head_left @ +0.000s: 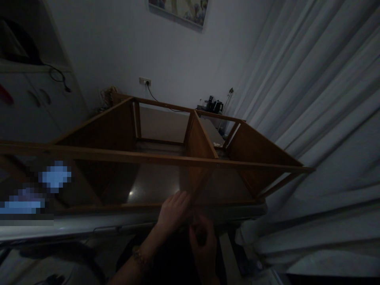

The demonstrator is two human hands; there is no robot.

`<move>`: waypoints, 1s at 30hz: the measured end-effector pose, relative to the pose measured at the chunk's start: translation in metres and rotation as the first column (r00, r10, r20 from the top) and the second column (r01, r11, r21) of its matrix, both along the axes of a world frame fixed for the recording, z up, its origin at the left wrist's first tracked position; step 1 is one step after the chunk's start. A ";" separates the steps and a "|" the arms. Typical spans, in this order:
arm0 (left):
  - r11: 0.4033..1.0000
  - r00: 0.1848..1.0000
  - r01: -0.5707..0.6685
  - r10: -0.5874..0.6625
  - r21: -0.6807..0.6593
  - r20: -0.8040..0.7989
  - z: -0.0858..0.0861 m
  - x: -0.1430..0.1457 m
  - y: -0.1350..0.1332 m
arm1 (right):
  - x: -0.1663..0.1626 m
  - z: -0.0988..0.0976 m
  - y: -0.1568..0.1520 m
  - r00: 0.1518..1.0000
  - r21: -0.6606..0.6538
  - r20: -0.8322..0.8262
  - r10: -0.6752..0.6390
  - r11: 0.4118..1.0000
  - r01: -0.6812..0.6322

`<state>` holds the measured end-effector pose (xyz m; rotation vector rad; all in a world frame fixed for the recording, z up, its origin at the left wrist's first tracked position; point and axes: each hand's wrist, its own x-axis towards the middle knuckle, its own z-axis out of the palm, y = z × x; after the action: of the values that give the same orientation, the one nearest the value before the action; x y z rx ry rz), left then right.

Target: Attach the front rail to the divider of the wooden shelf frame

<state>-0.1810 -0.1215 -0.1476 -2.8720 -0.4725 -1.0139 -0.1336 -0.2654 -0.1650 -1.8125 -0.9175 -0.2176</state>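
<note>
I see the left hand (173,211) low in the middle, fingers bent against the near bottom edge of the wooden frame (166,159) just below its middle divider (199,140); too dark to tell if they grip it. The right hand (203,241) sits just beside it, nearer and to the right, fingers curled inward, and I can't tell if they hold anything. The frame lies across the glossy surface (154,186), curtain (311,99) on the right, kettle (217,106) far behind.
</note>
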 end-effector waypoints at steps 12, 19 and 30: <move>1.000 0.999 -0.025 0.024 -0.020 -0.020 0.006 -0.001 -0.003 | -0.010 0.007 0.008 0.951 -0.070 -0.305 0.050 0.995 -0.074; 1.000 1.000 -0.010 0.010 -0.018 -0.010 0.001 -0.001 -0.001 | -0.006 -0.001 0.006 0.997 -0.132 0.065 -0.035 0.990 0.043; 1.000 1.000 -0.026 0.026 0.008 0.017 -0.003 0.001 0.000 | 0.002 -0.003 -0.002 0.868 -0.076 0.487 -0.097 0.985 0.153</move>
<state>-0.1803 -0.1219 -0.1511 -2.8449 -0.5038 -1.0346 -0.1321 -0.2671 -0.1678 -1.9629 -1.1743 -0.7424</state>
